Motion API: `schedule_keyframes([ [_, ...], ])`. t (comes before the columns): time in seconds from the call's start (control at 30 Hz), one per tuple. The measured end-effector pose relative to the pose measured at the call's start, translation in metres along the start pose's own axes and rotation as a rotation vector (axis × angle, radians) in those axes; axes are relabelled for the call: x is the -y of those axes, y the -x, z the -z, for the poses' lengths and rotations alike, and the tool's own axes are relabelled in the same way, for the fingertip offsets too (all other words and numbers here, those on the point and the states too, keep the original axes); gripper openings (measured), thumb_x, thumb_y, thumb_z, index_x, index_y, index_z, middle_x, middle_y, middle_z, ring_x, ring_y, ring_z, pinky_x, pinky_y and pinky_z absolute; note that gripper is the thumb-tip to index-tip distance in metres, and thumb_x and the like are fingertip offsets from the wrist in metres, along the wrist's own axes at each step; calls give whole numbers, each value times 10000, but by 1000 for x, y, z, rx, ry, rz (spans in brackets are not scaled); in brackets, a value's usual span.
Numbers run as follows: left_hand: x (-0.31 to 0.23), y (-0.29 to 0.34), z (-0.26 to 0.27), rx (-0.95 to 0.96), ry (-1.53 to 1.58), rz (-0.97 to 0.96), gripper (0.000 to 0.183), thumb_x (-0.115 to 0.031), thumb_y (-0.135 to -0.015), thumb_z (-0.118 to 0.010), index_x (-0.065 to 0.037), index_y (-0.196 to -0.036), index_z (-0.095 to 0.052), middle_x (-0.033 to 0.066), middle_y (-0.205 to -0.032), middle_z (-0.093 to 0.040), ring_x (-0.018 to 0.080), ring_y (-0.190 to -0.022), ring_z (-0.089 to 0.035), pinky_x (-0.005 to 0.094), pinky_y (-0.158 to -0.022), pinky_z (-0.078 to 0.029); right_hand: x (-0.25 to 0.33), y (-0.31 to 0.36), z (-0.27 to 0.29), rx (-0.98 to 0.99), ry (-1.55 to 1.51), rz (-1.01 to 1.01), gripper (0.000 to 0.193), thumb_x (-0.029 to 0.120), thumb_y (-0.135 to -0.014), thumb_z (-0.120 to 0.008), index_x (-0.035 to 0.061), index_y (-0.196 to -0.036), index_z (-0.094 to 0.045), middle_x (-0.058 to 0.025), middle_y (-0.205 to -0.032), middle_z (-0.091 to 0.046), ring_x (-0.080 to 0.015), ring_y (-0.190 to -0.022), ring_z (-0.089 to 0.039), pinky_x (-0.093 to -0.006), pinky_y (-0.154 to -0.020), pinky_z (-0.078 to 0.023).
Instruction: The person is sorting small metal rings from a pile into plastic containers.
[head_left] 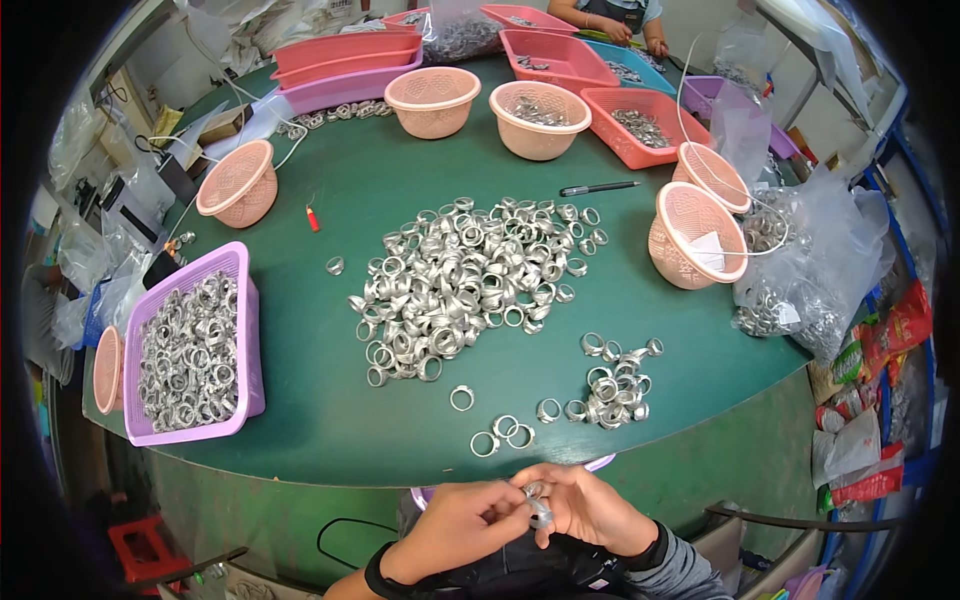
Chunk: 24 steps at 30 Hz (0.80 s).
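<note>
Just off the table's near edge, my two hands are together over my lap. My left hand (462,522) has its fingers closed in a pinch against a silver ring (541,515). My right hand (592,508) curls round the same spot, its fingers closed on silver rings; how many it holds is partly hidden. Nearest to the hands on the tabletop lie a few loose rings (485,443). A small heap of rings (613,390) sits to their right, and a large heap of rings (465,275) covers the middle of the table.
A purple basket (252,330) full of rings stands at the left. Peach baskets (433,120) and red trays (640,100) line the back. A pen (600,188) and a small red tool (313,220) lie on the green table (330,400). Plastic bags (830,250) crowd the right edge.
</note>
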<state>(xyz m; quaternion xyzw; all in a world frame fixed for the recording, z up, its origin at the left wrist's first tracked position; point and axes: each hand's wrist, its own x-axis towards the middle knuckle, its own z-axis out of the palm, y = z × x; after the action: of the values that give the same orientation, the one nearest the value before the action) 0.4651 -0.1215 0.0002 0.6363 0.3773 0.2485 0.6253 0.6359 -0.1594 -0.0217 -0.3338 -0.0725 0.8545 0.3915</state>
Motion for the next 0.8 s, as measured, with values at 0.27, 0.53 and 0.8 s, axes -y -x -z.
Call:
schedule_keyframes([
  [0.27,7,-18,6,-247,-702,-156,374,-194,-692,-653,-3,-985,-522,102,-705,-515,234,-573,-535,316,-506,-438,59,26,14,-266,154,281,184,149,-822,-451,-15,-893,-496,-94,-834,-527,-146,-652,-475,-223,-481,-395],
  [0.53,23,-49,-16,-194,-774,-181,401,-122,-713,-615,31,-1050,-461,173,-874,-447,333,-724,-514,376,-623,-437,117,39,41,-589,550,666,222,68,-781,-442,9,-993,-478,-52,-919,-485,-126,-783,-454,-257,-664,-376],
  [0.8,17,-70,-31,-161,-819,-193,384,-129,-750,-568,56,-1060,-436,194,-868,-446,336,-759,-513,382,-626,-455,108,-3,91,-682,1415,780,310,137,-822,-472,-4,-1096,-449,-167,-1190,-408,-281,-1128,-379,-320,-937,-300],
])
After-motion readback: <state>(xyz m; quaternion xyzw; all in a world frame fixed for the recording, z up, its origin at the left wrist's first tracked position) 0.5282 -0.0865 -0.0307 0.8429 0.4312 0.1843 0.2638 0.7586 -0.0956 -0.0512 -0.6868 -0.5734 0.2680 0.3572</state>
